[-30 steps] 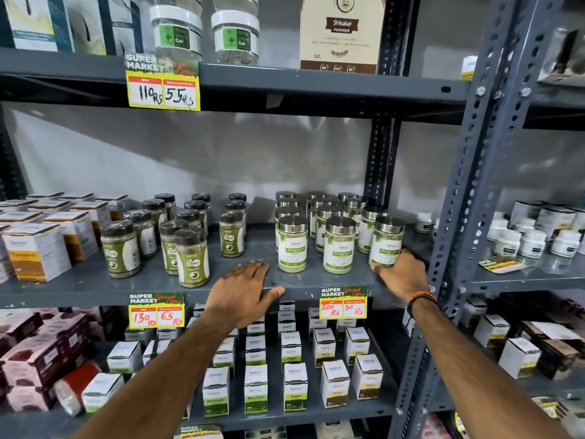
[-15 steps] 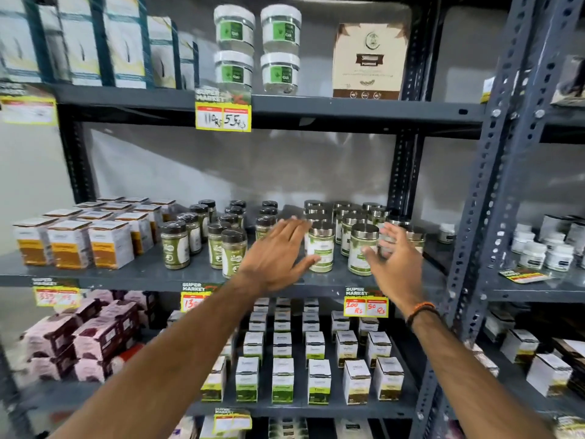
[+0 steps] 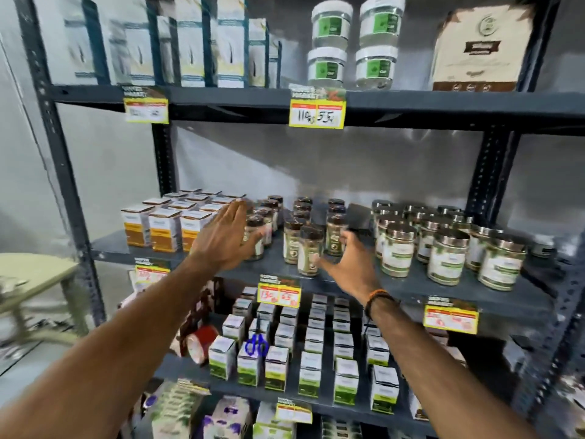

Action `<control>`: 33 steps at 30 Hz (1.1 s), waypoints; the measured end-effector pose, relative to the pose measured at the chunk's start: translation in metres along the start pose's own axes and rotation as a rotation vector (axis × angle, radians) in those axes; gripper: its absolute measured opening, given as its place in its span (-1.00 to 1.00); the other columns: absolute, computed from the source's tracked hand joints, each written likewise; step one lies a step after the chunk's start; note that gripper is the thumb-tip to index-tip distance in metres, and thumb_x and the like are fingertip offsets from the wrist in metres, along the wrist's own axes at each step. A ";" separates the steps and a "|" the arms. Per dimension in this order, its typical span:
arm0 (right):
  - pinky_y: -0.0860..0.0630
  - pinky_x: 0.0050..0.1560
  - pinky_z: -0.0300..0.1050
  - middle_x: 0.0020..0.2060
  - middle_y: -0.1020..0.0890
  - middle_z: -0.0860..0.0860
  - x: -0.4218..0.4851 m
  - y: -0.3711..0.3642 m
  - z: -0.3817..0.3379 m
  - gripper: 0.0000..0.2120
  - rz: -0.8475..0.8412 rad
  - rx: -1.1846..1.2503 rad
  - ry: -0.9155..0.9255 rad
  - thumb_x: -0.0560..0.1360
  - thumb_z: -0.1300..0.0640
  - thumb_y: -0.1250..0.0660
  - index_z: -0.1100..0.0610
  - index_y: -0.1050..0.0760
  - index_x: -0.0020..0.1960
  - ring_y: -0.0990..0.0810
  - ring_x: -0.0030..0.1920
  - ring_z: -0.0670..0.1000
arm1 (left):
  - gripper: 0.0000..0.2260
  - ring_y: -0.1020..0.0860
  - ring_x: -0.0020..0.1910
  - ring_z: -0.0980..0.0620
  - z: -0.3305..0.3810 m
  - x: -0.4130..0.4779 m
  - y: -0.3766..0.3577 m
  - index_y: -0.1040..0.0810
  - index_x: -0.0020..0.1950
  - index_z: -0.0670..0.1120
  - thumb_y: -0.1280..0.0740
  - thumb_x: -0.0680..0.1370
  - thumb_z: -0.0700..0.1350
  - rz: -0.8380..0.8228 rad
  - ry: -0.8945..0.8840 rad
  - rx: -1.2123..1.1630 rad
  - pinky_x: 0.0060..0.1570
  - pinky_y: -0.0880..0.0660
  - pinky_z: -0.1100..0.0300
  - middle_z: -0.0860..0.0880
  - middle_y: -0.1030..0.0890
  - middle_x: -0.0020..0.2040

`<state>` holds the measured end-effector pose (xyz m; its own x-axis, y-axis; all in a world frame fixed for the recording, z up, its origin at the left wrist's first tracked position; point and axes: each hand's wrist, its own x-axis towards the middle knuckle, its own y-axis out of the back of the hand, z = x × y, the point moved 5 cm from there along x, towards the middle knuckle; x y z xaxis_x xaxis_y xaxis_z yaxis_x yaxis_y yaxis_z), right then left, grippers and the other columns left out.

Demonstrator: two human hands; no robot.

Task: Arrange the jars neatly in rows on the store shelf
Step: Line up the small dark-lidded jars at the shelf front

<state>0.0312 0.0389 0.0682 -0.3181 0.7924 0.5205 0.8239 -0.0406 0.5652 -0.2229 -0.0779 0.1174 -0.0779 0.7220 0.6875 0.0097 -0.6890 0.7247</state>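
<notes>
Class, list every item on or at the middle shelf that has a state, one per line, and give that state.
Left hand: open, fingers spread, holding nothing.
Right hand: open, holding nothing.
Dark-lidded jars: upright, lidded, rows uneven.
Silver-lidded jars: upright, lidded, grouped in rows.
Orange-banded boxes: upright, closed, in rows.

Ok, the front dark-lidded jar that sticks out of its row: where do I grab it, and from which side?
Take the front jar around its labelled body, below the dark lid, coming from the front right where the right hand is open beside it. It stands upright, and neighbouring jars crowd its back and left.
</notes>
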 end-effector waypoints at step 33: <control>-0.67 -0.12 -0.01 -0.10 -0.74 -0.04 0.030 -0.031 0.056 -0.51 0.067 -0.316 -0.224 0.35 -0.31 -0.54 0.05 -0.60 0.03 -0.71 -0.12 0.00 | -0.18 -0.40 0.50 -0.14 -0.077 -0.045 -0.108 -0.34 0.56 -0.13 0.17 0.60 0.44 -0.311 0.135 0.082 0.49 -0.28 -0.11 -0.16 -0.43 0.54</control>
<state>0.0227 0.0985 0.0306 -0.1293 0.8935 0.4301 0.6432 -0.2546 0.7221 -0.2972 -0.0413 0.0047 -0.2212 0.8777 0.4251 0.0444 -0.4264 0.9035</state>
